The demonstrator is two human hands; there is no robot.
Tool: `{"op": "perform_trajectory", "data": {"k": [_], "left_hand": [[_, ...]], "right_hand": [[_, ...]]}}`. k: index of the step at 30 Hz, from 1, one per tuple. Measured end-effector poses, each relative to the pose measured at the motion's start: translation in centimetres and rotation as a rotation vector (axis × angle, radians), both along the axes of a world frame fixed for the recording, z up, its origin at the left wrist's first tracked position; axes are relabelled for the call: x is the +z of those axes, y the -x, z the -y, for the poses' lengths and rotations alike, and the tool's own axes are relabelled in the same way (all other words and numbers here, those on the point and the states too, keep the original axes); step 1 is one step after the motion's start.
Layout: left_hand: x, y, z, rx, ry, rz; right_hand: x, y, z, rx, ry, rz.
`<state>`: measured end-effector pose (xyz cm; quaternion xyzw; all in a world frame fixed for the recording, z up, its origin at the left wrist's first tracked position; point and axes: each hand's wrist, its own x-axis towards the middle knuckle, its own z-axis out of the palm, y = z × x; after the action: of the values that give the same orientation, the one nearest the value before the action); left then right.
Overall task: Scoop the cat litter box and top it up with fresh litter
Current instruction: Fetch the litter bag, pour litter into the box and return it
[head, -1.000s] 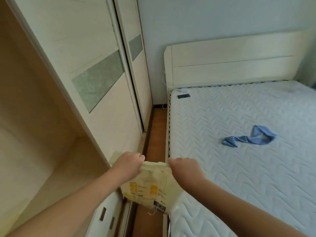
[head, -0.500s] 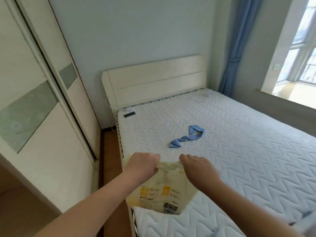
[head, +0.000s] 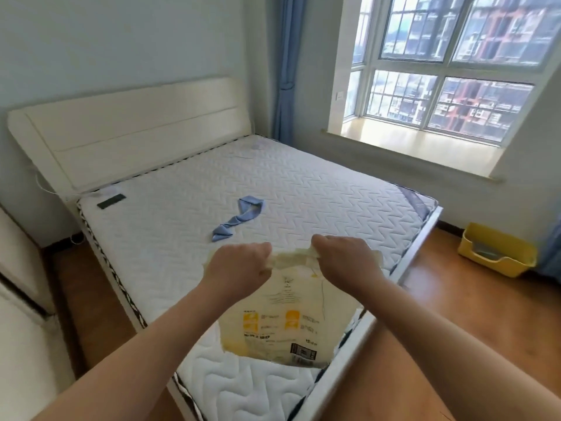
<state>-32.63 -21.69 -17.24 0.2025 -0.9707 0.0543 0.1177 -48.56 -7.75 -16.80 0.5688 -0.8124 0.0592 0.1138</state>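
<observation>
A pale yellow litter bag with orange print hangs in front of me over the corner of the bed. My left hand grips its top edge on the left. My right hand grips the top edge on the right. The top of the bag is bunched between the two fists. A yellow litter box sits on the wooden floor at the far right, under the window and beyond the foot of the bed. Something grey lies inside the box.
A bare white quilted mattress fills the middle, with a blue cloth strip and a small black object on it. White wardrobe doors stand at the left. Wooden floor runs between bed and window wall.
My view has swung right, from the wardrobe to the bed, the window and the litter box. Both hands have kept their grip on the bag's top.
</observation>
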Motion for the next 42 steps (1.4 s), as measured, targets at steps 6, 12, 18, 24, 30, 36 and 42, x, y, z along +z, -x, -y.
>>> {"op": "perform_trajectory", "data": {"k": [6,12,18,24,30,36,42], "left_hand": [[1.0,4.8,-5.1,-0.273,-0.147,0.112],[2.0,12.3,-12.2,-0.445,-0.196,0.218],[2.6,21.4,-20.3,-0.514,-0.38,0.299],[2.0,29.0,-27.6,-0.548,-0.515,0.358],[0.8,36.1,-32.4,-0.582,-0.493,0.351],[-0.7,43.3,-34.5,-0.588,-0.522,0.306],[-1.6,51.6,-35.7,-0.666,-0.485,0.309]], "right_hand": [[2.6,4.0,-9.4,-0.139,-0.172,0.326],[3.1,10.0,-19.3,-0.273,-0.263,0.491],[3.0,16.0,-30.7,-0.369,-0.234,0.602],[1.2,21.9,-40.6,-0.444,-0.141,0.583],[0.4,26.4,-45.4,-0.541,-0.068,0.533],[-0.2,31.6,-46.2,-0.558,-0.037,0.497],[-2.2,38.4,-46.2,-0.642,0.042,0.483]]}}
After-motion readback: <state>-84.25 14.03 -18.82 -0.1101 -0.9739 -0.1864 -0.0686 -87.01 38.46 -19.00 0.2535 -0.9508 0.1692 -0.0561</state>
